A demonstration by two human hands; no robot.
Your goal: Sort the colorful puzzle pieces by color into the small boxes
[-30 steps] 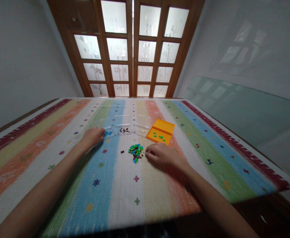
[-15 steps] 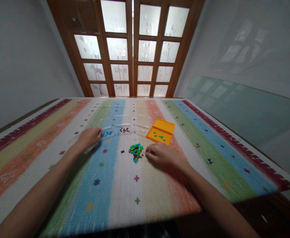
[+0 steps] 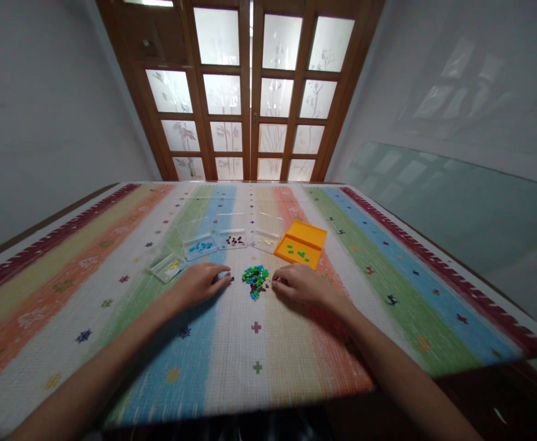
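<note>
Pile (image 3: 254,277) of small green, blue and brown pieces lies between the two hands, nearer the right hand (image 3: 297,282), whose fingers curl in beside it; whether they grip anything I cannot tell. Left hand (image 3: 204,282) is half open, fingertips just beside a lone brown piece (image 3: 232,278). Left of it sits a clear box (image 3: 158,269) with yellow pieces; beyond the right hand, an orange case (image 3: 306,231) with green ones

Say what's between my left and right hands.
In the head view, a pile of small green, blue and brown blocks, plus one dark brown block near the left hand.
</note>
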